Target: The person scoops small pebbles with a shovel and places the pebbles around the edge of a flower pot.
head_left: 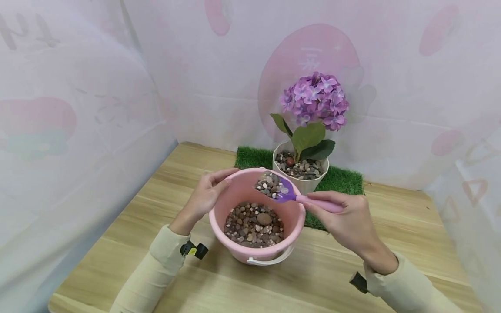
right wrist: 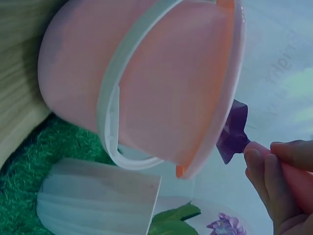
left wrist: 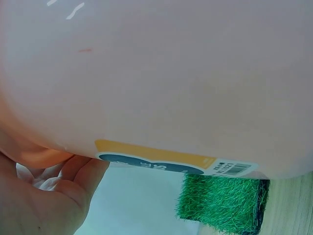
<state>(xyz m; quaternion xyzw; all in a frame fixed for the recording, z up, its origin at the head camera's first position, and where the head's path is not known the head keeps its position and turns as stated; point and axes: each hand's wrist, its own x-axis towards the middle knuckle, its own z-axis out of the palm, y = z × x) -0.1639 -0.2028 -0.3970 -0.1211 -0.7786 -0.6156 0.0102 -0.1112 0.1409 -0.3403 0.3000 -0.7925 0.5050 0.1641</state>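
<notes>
A pink bucket (head_left: 256, 252) stands on the table with brown and grey pebbles (head_left: 252, 228) covering its bottom. My left hand (head_left: 203, 195) grips its rim on the left, thumb on top; in the left wrist view the hand's fingers curl under the lip beside the bucket wall (left wrist: 171, 83). Held by its pink handle in my right hand (head_left: 354, 221) is a small toy shovel (head_left: 288, 192) with a purple blade. The blade is heaped with pebbles and hangs over the bucket's far right rim. From the right wrist view, the purple blade (right wrist: 234, 132) shows partly behind the rim.
Behind the bucket, a white pot (head_left: 309, 187) holds a purple hydrangea (head_left: 315, 100) with pebbles around its stem. It stands on a green turf mat (head_left: 346, 182). The bucket's white handle (head_left: 274, 260) hangs down in front. Printed cloth (head_left: 219, 113) encloses the wooden table (head_left: 156, 191).
</notes>
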